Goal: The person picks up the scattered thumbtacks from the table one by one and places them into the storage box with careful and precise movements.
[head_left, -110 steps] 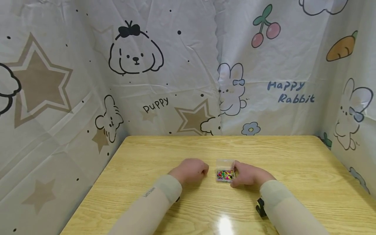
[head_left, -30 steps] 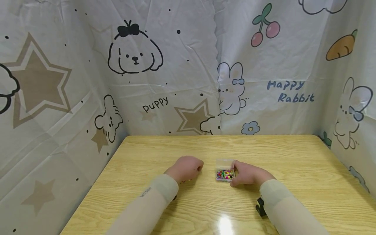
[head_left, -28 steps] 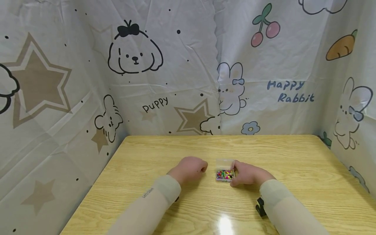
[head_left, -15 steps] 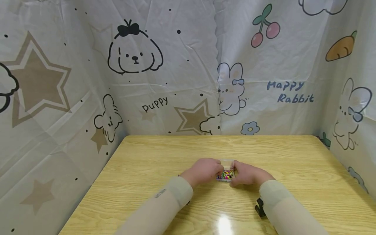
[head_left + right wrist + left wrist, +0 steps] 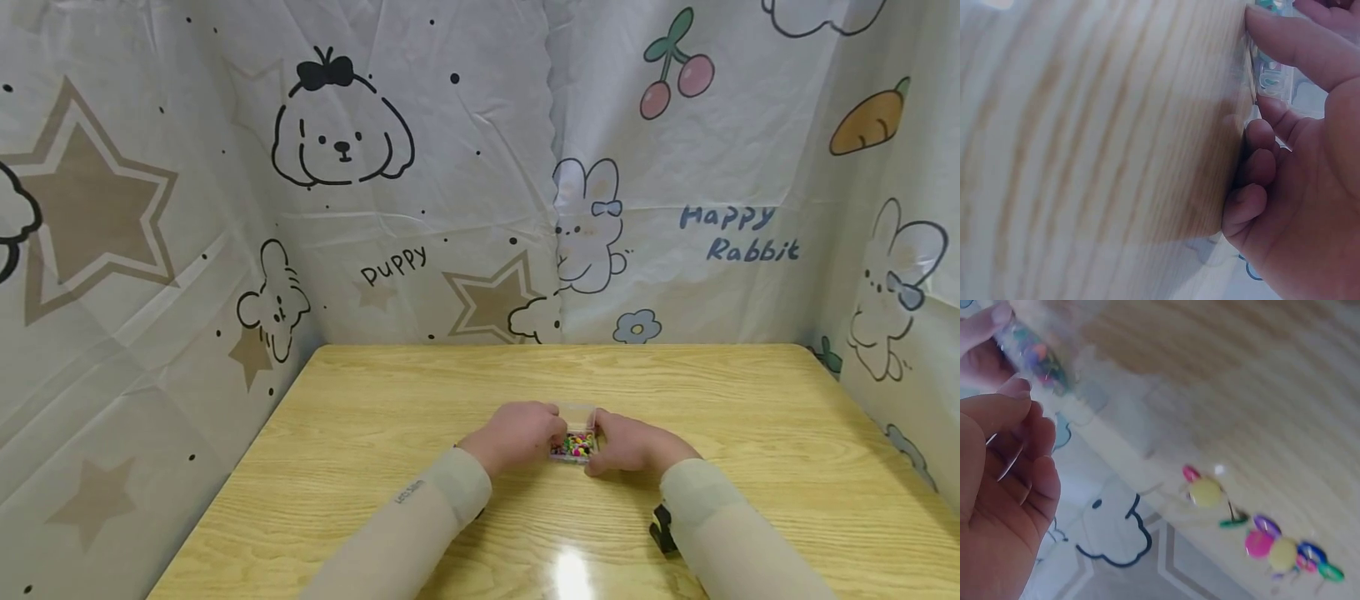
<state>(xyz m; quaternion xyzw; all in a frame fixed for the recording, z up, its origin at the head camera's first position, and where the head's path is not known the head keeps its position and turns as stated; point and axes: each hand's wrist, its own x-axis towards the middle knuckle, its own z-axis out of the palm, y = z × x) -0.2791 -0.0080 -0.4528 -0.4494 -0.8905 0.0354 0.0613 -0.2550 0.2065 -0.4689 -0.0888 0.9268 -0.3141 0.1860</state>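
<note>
A small clear plastic box (image 5: 568, 459) of colourful thumbtacks (image 5: 577, 445) sits on the table, its transparent lid (image 5: 577, 415) raised at the back. My right hand (image 5: 632, 443) grips the box's right side between thumb and fingers. At the left side, my left hand (image 5: 522, 433) reaches over the rim with fingers bent. In the left wrist view the left hand (image 5: 1007, 487) has its thumb and index fingertips close together beside the box; I cannot tell whether a tack is between them. Several loose flat-headed tacks (image 5: 1205, 492) in yellow, pink, green, purple and blue lie on the table there, hidden in the head view.
The wood-grain table (image 5: 405, 375) runs back to a patterned cloth curtain (image 5: 480, 167), which also hangs along both sides. A black wrist mount (image 5: 663, 528) shows under the right sleeve. Light glares off the table's near part.
The left hand drew back a little left, then came right to the box's left side, covering part of it. The right hand and the box have stayed in place.
</note>
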